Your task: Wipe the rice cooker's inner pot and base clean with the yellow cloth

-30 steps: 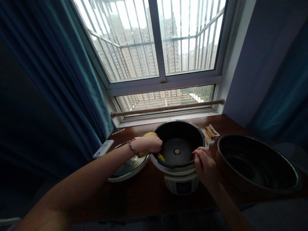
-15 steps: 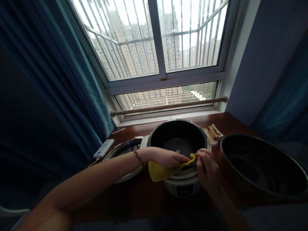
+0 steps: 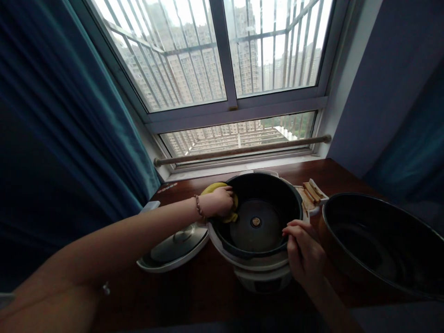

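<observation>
My left hand [image 3: 222,202] is closed on a yellow cloth [image 3: 212,187], pressing it over the left rim of a white electric cooker [image 3: 263,261]. Part of the cloth hangs inside the cooker's dark well, and my fingers partly hide it. A small round metal piece [image 3: 255,222] sits in the middle of the well's floor. At the front right of the cooker, my right hand [image 3: 305,247] has its curled fingers on the rim, the thumb side toward me. To the left, under my left forearm, lies the cooker's round lid [image 3: 178,247], its inner side up.
A large black pot [image 3: 374,245] stands close on the right. The cooker's brown-stained hinge bracket [image 3: 312,192] sticks out beside it. A white device [image 3: 151,206] lies at the left by the blue curtain [image 3: 114,152]. A rail [image 3: 243,150] crosses below the window behind the wooden table [image 3: 187,296].
My left hand has carried the cloth from the front right rim to the left rim. My right hand has let go of the cloth's end and stays at the right front rim.
</observation>
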The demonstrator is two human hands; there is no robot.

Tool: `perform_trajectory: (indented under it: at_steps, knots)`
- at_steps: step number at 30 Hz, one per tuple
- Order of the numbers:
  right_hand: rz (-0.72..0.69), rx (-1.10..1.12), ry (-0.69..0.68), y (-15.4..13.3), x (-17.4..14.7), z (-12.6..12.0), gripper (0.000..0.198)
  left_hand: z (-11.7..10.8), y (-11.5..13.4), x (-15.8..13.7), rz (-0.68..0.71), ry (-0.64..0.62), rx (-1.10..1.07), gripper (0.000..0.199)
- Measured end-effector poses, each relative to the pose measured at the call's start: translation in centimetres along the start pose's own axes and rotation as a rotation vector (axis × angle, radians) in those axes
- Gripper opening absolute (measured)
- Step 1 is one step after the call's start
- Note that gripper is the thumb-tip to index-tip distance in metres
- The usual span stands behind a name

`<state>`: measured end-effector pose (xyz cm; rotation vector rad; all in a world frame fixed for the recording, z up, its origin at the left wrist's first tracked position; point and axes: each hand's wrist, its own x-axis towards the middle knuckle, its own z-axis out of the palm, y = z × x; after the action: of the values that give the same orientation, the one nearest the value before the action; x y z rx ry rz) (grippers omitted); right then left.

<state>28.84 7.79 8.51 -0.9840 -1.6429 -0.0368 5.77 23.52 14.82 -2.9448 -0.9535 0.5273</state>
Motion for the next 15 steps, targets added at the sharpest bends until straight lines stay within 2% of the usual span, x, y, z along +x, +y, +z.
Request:
perform_trajectory:
  at_steps: [5,9,12,15]
  knots:
    - [0.004,-0.005,-0.002,0.0,0.0,0.0,0.019,-1.1,-1.6,3.2,0.132,0.173,0.096,0.031]
    - [0.002,-0.012,0.005,-0.1,0.0,0.0,0.019,-1.2,-1.9,5.5,0.232,0.245,0.160,0.043]
    - [0.007,-0.019,0.008,-0.1,0.0,0.1,0.019,-0.1,-1.6,6.2,0.230,0.208,0.145,0.039]
    - [0.014,-0.019,0.014,-0.2,0.0,0.1,0.019,1.7,-1.2,5.9,0.174,0.178,0.118,0.024]
